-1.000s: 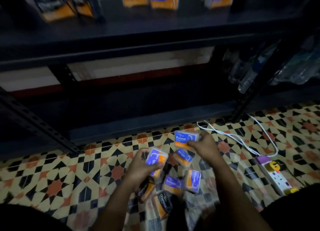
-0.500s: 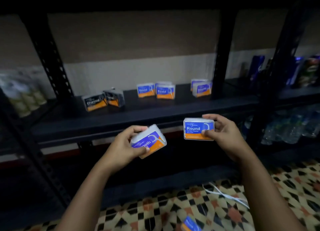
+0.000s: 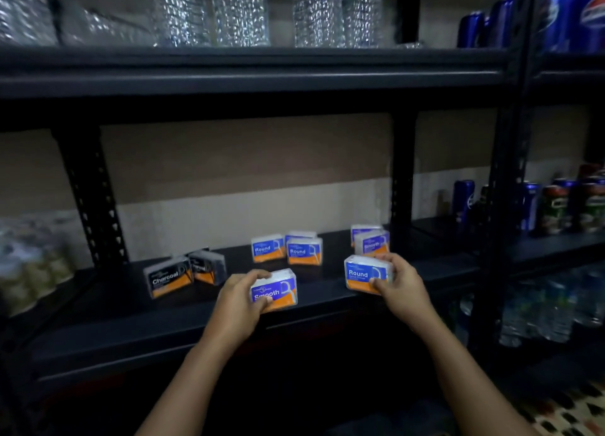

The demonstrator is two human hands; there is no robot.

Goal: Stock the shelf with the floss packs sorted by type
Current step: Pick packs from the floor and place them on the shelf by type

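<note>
black shelf [image 3: 98, 317], stock present: two charcoal packs [image 3: 170, 280] at left; round packs [image 3: 304, 251] at centre; smooth packs [image 3: 373, 243] at right. left hand [image 3: 237, 299], fingers clamped on a smooth pack [image 3: 278, 293] over the front edge. right hand [image 3: 404, 286], fingers clamped on a round pack [image 3: 363, 275] near the smooth group.

Matt black metal shelf [image 3: 229, 324] — glossy clear-plastic floss packs [image 3: 304, 251].

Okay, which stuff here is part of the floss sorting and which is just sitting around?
Job: blue-orange Smooth floss pack in left hand; Round floss pack in right hand; shelved black Charcoal packs, Round packs, Smooth packs.
Bystanders: clear water bottles, blue drink cans.
</note>
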